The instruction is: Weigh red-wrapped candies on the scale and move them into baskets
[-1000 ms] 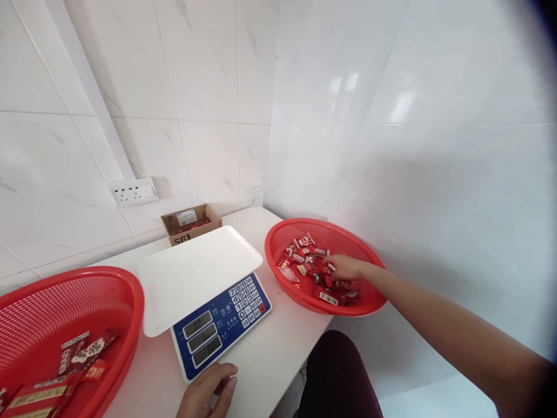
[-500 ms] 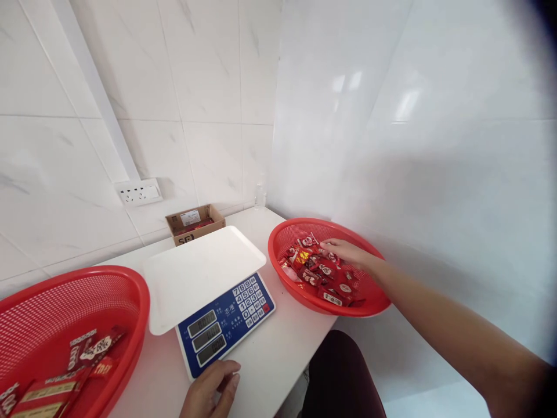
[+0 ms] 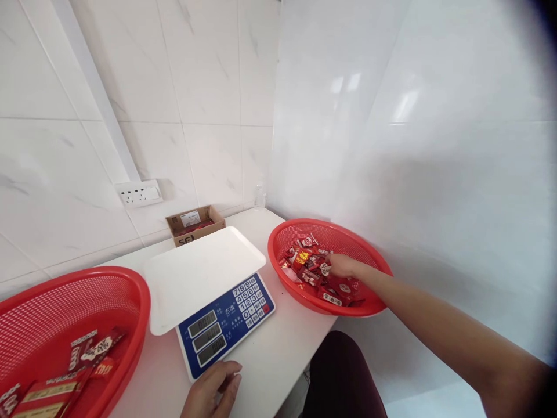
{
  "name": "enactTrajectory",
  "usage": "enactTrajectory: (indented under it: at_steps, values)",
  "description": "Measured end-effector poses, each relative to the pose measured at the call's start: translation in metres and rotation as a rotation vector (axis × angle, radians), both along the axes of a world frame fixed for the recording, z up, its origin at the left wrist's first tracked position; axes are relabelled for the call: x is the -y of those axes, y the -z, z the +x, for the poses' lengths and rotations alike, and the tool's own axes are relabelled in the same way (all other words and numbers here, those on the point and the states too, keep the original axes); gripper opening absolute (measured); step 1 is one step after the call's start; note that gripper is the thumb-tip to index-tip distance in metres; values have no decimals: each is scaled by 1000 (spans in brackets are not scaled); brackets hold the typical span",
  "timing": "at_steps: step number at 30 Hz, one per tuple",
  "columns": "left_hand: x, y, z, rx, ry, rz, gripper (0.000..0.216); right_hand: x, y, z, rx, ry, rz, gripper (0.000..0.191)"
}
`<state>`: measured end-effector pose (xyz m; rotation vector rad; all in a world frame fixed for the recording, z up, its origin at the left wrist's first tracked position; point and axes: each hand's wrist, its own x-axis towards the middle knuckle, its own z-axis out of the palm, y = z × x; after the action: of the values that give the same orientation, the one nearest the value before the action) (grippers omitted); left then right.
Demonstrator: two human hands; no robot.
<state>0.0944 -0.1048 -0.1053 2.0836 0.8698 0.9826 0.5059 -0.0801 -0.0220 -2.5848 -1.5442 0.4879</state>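
My right hand (image 3: 343,266) reaches into the red mesh basket (image 3: 369,255) on the right, fingers curled down among the red snack packets (image 3: 314,270) piled there; whether it grips one is hidden. My left hand (image 3: 213,392) rests on the white table by the front edge of the blue-faced scale (image 3: 226,319), fingers loosely bent, holding nothing. The scale's white weighing tray (image 3: 200,276) is bare.
A second red basket (image 3: 126,302) at the left holds several longer red packets (image 3: 65,371). A small cardboard box (image 3: 195,223) stands against the tiled back wall under a socket strip (image 3: 138,193). A white wall closes the right side. My dark-clothed knee (image 3: 342,371) is below the table edge.
My right hand moved from the basket's far side back toward its middle, pushing into the packets. The left hand stayed by the scale.
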Motion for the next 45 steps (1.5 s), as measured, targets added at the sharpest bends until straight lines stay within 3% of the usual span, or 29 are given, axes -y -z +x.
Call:
enactTrajectory:
  at_steps: [3,7,11,14,18,21,28,32,38,42,45]
  values:
    - [-1,0,0,-14,32,8,22,-4,-17,2,64,53,34,22]
    - [0,-1,0,-39,63,-17,22,-18,-52,-14,104,50,208,34]
    - [5,-6,0,-63,26,-35,25,-42,-80,-72,-135,-115,357,38]
    - [6,-10,-1,-109,22,-57,23,-62,-87,-133,-351,-307,363,33]
    - [6,-16,-4,-172,30,-104,20,-88,-80,-203,-357,-482,322,41]
    - [8,-20,-6,-180,16,-113,20,-103,-73,-231,-378,-503,364,44]
    - [11,-23,-7,-200,38,-113,22,-120,-64,-245,-446,-421,362,63]
    - [13,-24,-7,-207,41,-97,21,-121,-56,-252,-451,-461,373,61]
    - [12,-24,-5,-202,47,-90,21,-109,-38,-276,-340,-714,351,53]
    - [9,-19,-4,-200,72,-107,21,-102,-28,-300,-122,-976,283,51]
    - [8,-19,-4,-210,73,-133,22,-103,-26,-314,0,-1073,277,50]
